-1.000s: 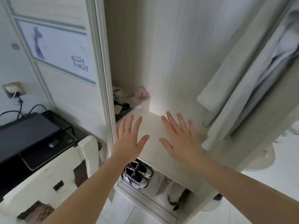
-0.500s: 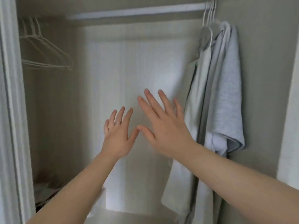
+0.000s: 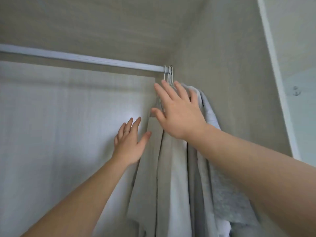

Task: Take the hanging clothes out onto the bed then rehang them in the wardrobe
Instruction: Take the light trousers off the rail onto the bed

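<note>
Several grey and beige clothes (image 3: pixel 172 177) hang bunched at the right end of a white wardrobe rail (image 3: pixel 85 58), on white hangers whose hooks (image 3: pixel 168 74) sit over the rail by the side wall. My right hand (image 3: pixel 177 113) is raised with fingers spread, just below the hooks and in front of the top of the clothes; whether it touches them I cannot tell. My left hand (image 3: pixel 130 142), wearing a ring, is lower and to the left, fingers straight, beside the outermost beige garment.
The wardrobe's back panel (image 3: pixel 59 134) fills the left, its side wall (image 3: pixel 230 82) is close on the right of the clothes, and the ceiling panel sits above the rail. A white frame edge (image 3: pixel 273 74) runs down the far right.
The view has tilted up from the wardrobe floor to the rail. Both hands have risen and moved right, the right hand now reaching the top of the hanging clothes.
</note>
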Demonstrator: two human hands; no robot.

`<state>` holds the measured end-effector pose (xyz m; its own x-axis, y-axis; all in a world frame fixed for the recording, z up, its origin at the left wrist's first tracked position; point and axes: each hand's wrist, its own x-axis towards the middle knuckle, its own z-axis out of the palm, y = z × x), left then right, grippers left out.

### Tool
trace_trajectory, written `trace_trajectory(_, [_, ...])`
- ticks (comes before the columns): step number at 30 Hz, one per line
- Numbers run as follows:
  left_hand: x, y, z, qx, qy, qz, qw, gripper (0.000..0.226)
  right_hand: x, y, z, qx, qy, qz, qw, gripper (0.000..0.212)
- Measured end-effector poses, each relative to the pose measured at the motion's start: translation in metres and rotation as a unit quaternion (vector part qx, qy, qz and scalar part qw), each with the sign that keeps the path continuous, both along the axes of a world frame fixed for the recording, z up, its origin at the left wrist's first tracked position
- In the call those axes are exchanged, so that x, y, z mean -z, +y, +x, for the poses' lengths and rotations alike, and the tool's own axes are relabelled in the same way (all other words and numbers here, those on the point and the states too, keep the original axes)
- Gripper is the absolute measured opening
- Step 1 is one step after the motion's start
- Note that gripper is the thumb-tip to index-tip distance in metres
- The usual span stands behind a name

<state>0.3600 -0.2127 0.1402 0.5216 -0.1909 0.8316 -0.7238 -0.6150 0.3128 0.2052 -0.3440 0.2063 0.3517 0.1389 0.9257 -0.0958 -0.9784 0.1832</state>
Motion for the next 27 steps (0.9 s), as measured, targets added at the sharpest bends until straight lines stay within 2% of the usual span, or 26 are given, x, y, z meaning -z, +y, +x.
trace_trajectory(6, [-0.036,-0.051,0.034,0.123,0.063,-0.031,0.99,0.074,-0.038,-0.025,0.014,0.097,0.027,-0.027,0.995,0.061])
trace_trajectory(10, [-0.039,-0.076,0.048,0.206,0.124,-0.061,0.969,0.082,-0.058,-0.031,0.015,0.191,0.036,-0.047,0.98,0.044])
trace_trajectory(14, [-0.039,-0.088,0.051,0.273,0.172,-0.081,0.943,0.086,-0.077,-0.026,0.01,0.244,0.071,-0.058,0.965,0.027])
trace_trajectory(18, [-0.037,-0.093,0.045,0.298,0.192,-0.076,0.932,0.088,-0.088,-0.012,0.017,0.293,0.093,-0.039,0.951,0.031])
trace_trajectory(22, [-0.036,-0.093,0.041,0.306,0.205,-0.079,0.926,0.089,-0.087,-0.005,0.026,0.343,0.047,-0.095,0.933,0.029])
trace_trajectory(27, [-0.037,-0.086,0.04,0.313,0.194,-0.085,0.926,0.088,-0.092,0.004,0.036,0.285,0.032,-0.065,0.956,0.031])
